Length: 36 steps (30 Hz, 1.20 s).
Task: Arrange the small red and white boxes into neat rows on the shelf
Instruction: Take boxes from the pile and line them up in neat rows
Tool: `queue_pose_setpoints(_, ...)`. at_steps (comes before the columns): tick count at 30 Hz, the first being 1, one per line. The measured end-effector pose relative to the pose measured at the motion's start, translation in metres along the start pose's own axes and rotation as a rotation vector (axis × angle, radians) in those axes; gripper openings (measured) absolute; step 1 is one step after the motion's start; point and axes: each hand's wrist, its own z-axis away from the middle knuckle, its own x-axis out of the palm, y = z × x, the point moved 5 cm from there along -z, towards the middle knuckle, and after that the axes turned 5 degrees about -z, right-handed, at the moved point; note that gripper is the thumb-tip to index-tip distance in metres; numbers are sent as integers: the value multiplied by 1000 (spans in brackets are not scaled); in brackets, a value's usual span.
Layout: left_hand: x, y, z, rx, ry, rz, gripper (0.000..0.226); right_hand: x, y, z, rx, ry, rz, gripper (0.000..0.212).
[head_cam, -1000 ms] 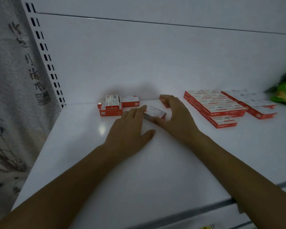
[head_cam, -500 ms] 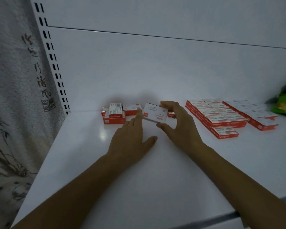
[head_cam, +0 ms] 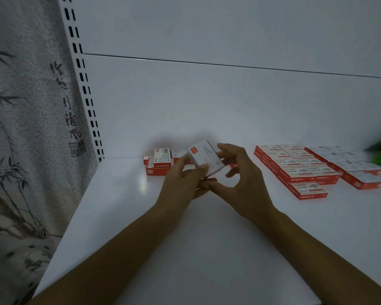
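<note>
Box [head_cam: 204, 157] lifted off shelf [head_cam: 207, 249] since earlier, now tilted, left hand [head_cam: 180, 183] and right hand [head_cam: 240, 179] both grasping it. Box hangs left of rows [head_cam: 295, 170], long axis slanting toward rows; right hand nearer.

Dim bluish light, soft glare on shelf [head_cam: 141, 186], wide-angle edge distortion

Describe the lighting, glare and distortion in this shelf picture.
Head view: dim, bluish light; a pale glare patch on the shelf left of the held box; a soft shadow on the back panel behind it; the wide lens slants the slotted upright; print on the neat rows is blurred.
</note>
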Motion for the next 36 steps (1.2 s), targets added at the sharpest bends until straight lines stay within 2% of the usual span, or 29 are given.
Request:
queue_pose_setpoints(5, -12, 9, -4, 139, 111, -77, 34, 3, 2, -1, 10, -48, -53, 69)
queue_pose_setpoints(8, -18, 11, -6, 177, 152, -118, 30, 1, 6, -2, 61, -55, -61, 70)
queue_pose_setpoints(11, -15, 16, -5, 189, 79, -173, 35, -3, 13, -5, 206, -76, -145, 67)
queue_pose_setpoints(13, -10, 17, -3, 205, -1, -208, 37, -5, 17, -6, 353, -94, -332, 59)
queue_pose_setpoints(15, -6, 16, -2, 244, -48, -287, 34, -7, 17, -6, 422, -87, -486, 49)
queue_pose_setpoints(18, -9, 11, -3, 266, -22, -352, 32, -12, 11, -6, 411, -95, -529, 36)
queue_pose_setpoints(24, -19, 3, -6, 229, 76, -282, 19, -3, 8, -1, 376, -234, -513, 57)
queue_pose_setpoints(27, -19, 3, -4, 283, 107, -365, 19, -2, 9, -1, 337, -246, -451, 55)
queue_pose_setpoints(29, -16, 6, -1, 344, 108, -481, 27, -3, 9, -1, 331, -229, -414, 51)
queue_pose_setpoints(33, -5, 13, 7, 429, 73, -664, 66, -15, 7, -6, 311, -184, -370, 46)
queue_pose_setpoints(36, 1, 21, 10, 496, 45, -747, 70, -29, 6, -15, 300, -157, -302, 49)
